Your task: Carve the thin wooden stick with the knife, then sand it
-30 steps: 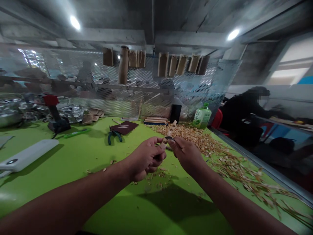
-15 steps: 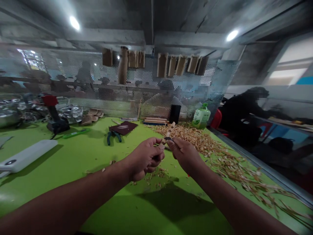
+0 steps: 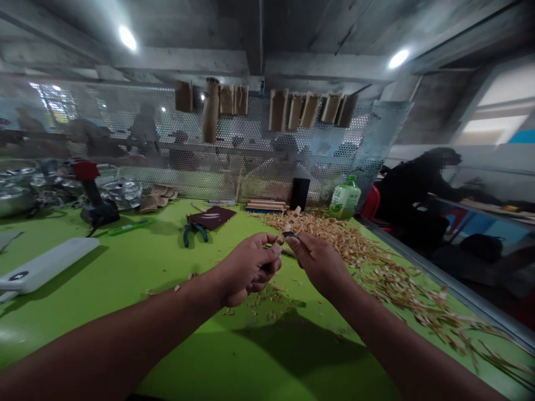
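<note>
My left hand (image 3: 252, 269) is closed around the near end of a small, pale, notched wooden piece (image 3: 292, 219), which tilts up and away over the table. My right hand (image 3: 320, 260) is closed on a small knife; its dark blade (image 3: 289, 234) lies across the wood between both hands. The knife's handle is mostly hidden in the fingers. Small wood chips (image 3: 271, 303) are scattered on the green tabletop below the hands.
Curled shavings (image 3: 346, 239) spread along the right side. A green bottle (image 3: 346, 198) stands behind them. Pliers (image 3: 195, 233) rest by a brown sheet (image 3: 217, 217). Leftward are a white tool (image 3: 54, 264), a green cutter (image 3: 130, 226) and a drill (image 3: 94, 195). A person (image 3: 418, 189) sits at right.
My right hand has shifted slightly right and up along with the blade. My left hand and the wooden piece look almost unmoved.
</note>
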A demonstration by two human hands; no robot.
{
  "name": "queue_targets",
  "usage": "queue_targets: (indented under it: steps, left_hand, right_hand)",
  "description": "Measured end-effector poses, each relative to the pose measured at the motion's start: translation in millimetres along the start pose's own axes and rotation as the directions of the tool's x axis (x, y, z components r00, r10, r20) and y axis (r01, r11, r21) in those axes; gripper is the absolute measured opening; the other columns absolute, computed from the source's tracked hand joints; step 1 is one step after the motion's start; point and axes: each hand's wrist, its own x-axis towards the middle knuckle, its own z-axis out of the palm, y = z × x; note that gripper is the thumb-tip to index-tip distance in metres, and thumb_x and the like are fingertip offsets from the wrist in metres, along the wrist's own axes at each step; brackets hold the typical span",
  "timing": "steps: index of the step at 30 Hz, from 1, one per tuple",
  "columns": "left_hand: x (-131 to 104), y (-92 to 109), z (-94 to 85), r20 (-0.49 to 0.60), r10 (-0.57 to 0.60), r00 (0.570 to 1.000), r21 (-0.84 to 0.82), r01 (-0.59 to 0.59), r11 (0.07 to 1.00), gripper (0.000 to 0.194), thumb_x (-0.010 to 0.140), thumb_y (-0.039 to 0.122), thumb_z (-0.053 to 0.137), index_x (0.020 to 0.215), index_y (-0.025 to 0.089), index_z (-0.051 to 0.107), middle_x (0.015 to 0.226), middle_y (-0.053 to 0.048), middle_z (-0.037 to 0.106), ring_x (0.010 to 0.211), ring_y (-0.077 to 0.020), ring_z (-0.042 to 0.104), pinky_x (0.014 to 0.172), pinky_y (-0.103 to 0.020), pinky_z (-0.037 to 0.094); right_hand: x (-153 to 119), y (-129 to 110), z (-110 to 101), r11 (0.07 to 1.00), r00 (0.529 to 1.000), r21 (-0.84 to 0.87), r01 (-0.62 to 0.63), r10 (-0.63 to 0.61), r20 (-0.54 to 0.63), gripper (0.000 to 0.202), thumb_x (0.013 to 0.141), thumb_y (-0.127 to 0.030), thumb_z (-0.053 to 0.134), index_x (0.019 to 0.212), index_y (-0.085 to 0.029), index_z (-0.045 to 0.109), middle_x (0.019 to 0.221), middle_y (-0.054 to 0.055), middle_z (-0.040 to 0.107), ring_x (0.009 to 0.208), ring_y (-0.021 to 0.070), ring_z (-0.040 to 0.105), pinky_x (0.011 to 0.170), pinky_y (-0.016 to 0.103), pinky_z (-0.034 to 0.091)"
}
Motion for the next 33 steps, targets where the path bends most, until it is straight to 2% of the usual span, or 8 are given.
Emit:
queue_targets:
  steps: [6,11,17,22,24,28,33]
  left_hand:
    - [0.4,1.3,-0.9,-0.026,-0.011,1.000,0.060,0.013,0.998,0.018,0.090,0.028,0.052,0.105,0.022,0.045,0.063,0.008,0.048,0.035,-0.0015,0.022,0.031,-0.014,0.013]
    - [0.1,1.5,0.1,-0.019,-0.019,1.000,0.087,0.020,0.996,0.020,0.091,0.028,0.051,0.108,0.022,0.044,0.062,0.008,0.049,0.034,-0.0016,0.021,0.032,-0.015,0.014]
    - [-1.3,2.9,5.7,-0.071,-0.038,0.997,0.099,0.045,0.994,0.017,0.091,0.025,0.049,0.107,0.022,0.044,0.060,0.009,0.048,0.033,-0.0013,0.020,0.032,-0.015,0.011]
    - [-1.3,2.3,4.9,-0.091,-0.037,0.995,0.127,0.048,0.991,0.013,0.091,0.024,0.049,0.103,0.022,0.045,0.058,0.009,0.047,0.033,-0.0021,0.020,0.032,-0.015,0.014]
    - [-0.7,2.0,3.6,-0.074,-0.018,0.997,0.123,0.027,0.992,0.014,0.091,0.024,0.050,0.104,0.022,0.045,0.059,0.009,0.048,0.034,-0.0022,0.020,0.032,-0.015,0.014]
    - [0.0,1.9,2.7,-0.050,0.008,0.999,0.104,-0.003,0.995,0.015,0.091,0.026,0.050,0.104,0.022,0.045,0.060,0.008,0.048,0.034,-0.0018,0.020,0.031,-0.015,0.013]
    - [0.0,2.3,4.6,-0.084,-0.013,0.996,0.109,0.022,0.994,0.015,0.091,0.026,0.049,0.105,0.022,0.043,0.061,0.009,0.048,0.033,-0.0017,0.020,0.031,-0.015,0.013]
  right_hand:
    - [1.4,2.6,1.9,0.981,0.995,0.191,-0.027,0.007,0.103,0.046,0.093,-0.057,0.033,0.064,-0.023,0.039,0.052,-0.003,0.046,0.047,0.0125,0.043,0.048,0.025,0.026]
    - [1.9,1.4,-2.0,0.999,1.000,0.038,-0.013,0.014,-0.013,0.043,0.093,-0.053,0.034,0.064,-0.023,0.042,0.057,-0.001,0.049,0.053,0.0139,0.045,0.052,0.026,0.029]
    - [0.1,1.5,0.2,1.000,1.000,-0.024,0.015,-0.015,-0.007,0.041,0.094,-0.051,0.035,0.065,-0.022,0.042,0.057,-0.002,0.049,0.051,0.0126,0.043,0.050,0.025,0.026]
    - [0.7,4.0,4.2,0.997,0.997,0.077,0.022,-0.028,0.074,0.046,0.094,-0.055,0.032,0.063,-0.022,0.041,0.054,-0.002,0.047,0.050,0.0125,0.042,0.049,0.025,0.025]
    - [0.6,3.2,3.3,0.998,0.998,0.067,0.003,-0.007,0.060,0.047,0.093,-0.057,0.032,0.063,-0.022,0.041,0.054,-0.002,0.047,0.050,0.0128,0.042,0.049,0.025,0.024]
    - [-0.6,0.0,-1.1,0.999,0.999,-0.038,-0.021,0.019,-0.040,0.042,0.094,-0.054,0.033,0.067,-0.023,0.042,0.058,-0.001,0.048,0.054,0.0141,0.044,0.053,0.026,0.024]
    - [-1.2,-1.2,-2.2,0.996,1.000,-0.086,-0.024,0.022,-0.022,0.041,0.094,-0.053,0.032,0.068,-0.022,0.041,0.059,-0.001,0.047,0.056,0.0148,0.046,0.053,0.026,0.024]
